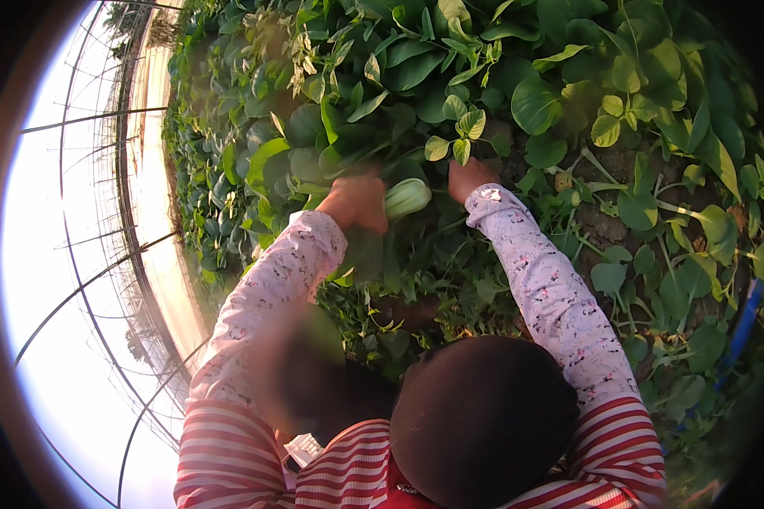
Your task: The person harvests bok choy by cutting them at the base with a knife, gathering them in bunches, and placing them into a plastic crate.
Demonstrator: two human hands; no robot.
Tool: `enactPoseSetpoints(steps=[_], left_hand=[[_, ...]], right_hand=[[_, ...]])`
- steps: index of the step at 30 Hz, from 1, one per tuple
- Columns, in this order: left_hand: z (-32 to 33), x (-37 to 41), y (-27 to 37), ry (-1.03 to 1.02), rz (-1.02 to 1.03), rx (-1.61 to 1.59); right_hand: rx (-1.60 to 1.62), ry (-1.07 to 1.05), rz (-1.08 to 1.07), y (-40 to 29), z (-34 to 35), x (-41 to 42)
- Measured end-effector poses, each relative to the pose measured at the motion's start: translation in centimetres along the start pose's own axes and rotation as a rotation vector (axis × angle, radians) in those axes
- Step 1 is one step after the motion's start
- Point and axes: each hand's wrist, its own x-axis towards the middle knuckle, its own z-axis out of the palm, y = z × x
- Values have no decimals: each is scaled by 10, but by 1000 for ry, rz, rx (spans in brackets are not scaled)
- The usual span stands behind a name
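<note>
My left hand [358, 198] is closed around a leafy green vegetable that resembles bok choy. The plant's pale, rounded stem base [409, 197] points right, out of the fist. Its leaves are hard to separate from the foliage behind. My right hand [471, 177] is low among the plants, a short way right of that base. Its fingers are mostly hidden, so I cannot tell whether they grip anything. Just above the right hand stands a small plant with light green, veined leaves [461, 135].
Dense leafy greens [414, 63] spread ahead. Brown soil [601, 223] shows between sparser plants on the right. A blue pipe or hose [745, 318] runs along the far right. Thin frame bars [95, 273] and pale sheeting [146, 159] border the left side.
</note>
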Motion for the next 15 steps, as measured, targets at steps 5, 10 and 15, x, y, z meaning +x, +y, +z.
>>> enactPoseSetpoints(steps=[5,10,15], left_hand=[[9,-4,-9,-13,-10,-18],[25,-34,10,267,99,69],[35,-42,15,304,124,128]], right_hand=[[51,-12,-7,15,18,-24],[329,254,-18,29,28,-51],[305,187,-1,19,38,-41]])
